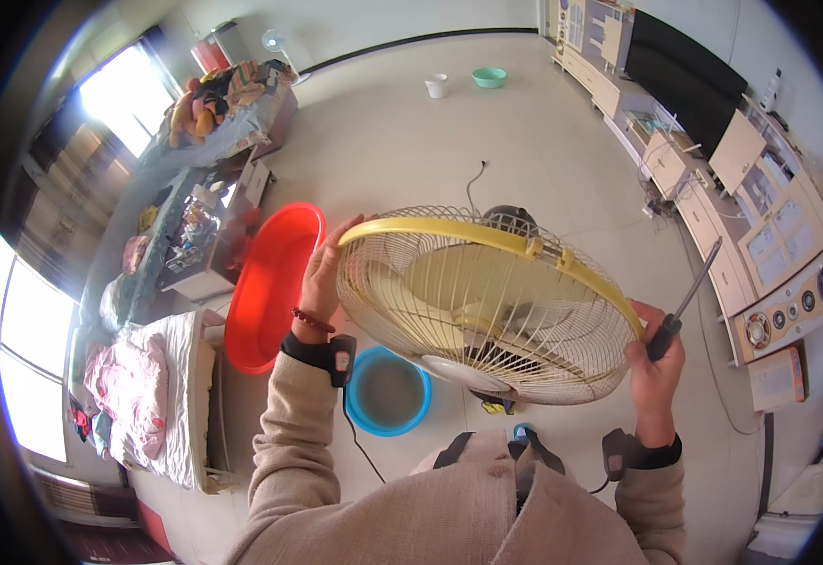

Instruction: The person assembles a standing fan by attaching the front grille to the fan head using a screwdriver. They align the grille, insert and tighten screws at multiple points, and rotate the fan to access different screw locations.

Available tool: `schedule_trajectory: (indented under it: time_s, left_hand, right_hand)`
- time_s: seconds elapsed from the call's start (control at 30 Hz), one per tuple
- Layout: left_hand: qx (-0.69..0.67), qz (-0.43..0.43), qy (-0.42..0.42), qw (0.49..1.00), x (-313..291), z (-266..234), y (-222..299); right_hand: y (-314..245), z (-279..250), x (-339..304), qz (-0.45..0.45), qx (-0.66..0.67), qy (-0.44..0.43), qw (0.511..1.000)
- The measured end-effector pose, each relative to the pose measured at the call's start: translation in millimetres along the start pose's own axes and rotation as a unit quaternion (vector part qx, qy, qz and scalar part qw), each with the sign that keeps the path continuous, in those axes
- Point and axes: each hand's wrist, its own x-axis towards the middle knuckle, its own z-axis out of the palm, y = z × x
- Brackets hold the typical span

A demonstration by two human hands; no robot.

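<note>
Between my hands is a round electric fan head (524,330), tilted, with a wire cage and pale yellow blades showing through it. A yellow rim band (430,226) with a clip runs round the cage. My left hand (320,278) grips the rim at its left side; a red bead bracelet sits on that wrist. On the right side, my right hand (656,363) holds a screwdriver (684,306) with a black handle, its shaft pointing up and away, while its fingers also touch the rim. The fan's dark motor part (510,218) shows behind the cage.
A red oval tub (265,292) and a blue basin of water (421,414) stand on the floor at left. Farther off are a white bucket (437,87) and a green basin (489,77). A TV cabinet (703,212) lines the right wall; a cable lies before it.
</note>
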Motion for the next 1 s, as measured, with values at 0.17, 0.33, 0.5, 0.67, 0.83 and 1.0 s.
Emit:
schedule_trajectory:
  time_s: [0.17, 0.33, 0.5, 0.67, 0.83, 1.0]
  left_hand:
    - [-0.005, 0.02, -0.032, 0.999, 14, 29, 33]
    - [0.046, 0.059, -0.044, 0.996, 16, 32, 34]
    - [0.103, 0.044, 0.003, 0.994, 14, 31, 33]
    - [0.081, 0.026, 0.008, 0.996, 11, 40, 40]
    - [0.209, 0.119, -0.062, 0.969, 16, 57, 54]
    - [0.417, 0.172, -0.091, 0.888, 25, 76, 84]
  right_hand:
    - [0, 0, 5, -0.012, 0.013, 0.012, 1.0]
    - [4, -3, 7, -0.012, 0.009, 0.025, 1.0]
    - [4, -5, 6, 0.009, 0.014, 0.019, 1.0]
    - [2, -7, 9, 0.015, 0.013, 0.01, 1.0]
    - [2, -4, 11, 0.022, 0.04, 0.019, 0.999]
    - [-2, 2, 12, 0.019, 0.005, 0.017, 1.0]
